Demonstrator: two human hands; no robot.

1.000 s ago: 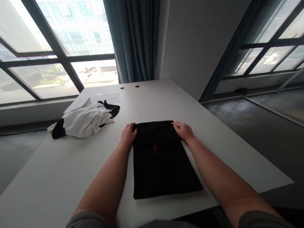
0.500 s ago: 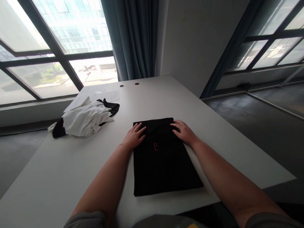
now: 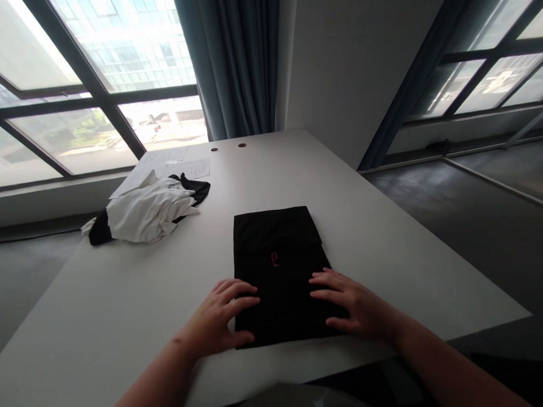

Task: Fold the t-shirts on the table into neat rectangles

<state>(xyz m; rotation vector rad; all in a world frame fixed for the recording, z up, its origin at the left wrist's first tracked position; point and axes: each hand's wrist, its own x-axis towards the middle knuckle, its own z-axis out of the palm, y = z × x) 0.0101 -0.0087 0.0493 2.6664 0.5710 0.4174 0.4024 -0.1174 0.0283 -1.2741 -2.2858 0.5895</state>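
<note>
A folded black garment lies flat on the white table in front of me, with a small reddish mark like a letter near its middle. Its far part is folded over, leaving an edge across it. My left hand is at the near left side, fingers spread over the cloth's edge. At the near right side, my right hand has its fingers apart over the fabric. Whether the fingertips press on the cloth or hover just above it, I cannot tell.
A crumpled heap of white and black clothes sits at the left of the table. Behind it lie sheets of paper. Two round holes are near the far edge. Beyond stand windows, a blue curtain and a pillar.
Both hands have moved back toward me, from the far corners of the folded black garment to its near sides. The garment stays in about the same place.
</note>
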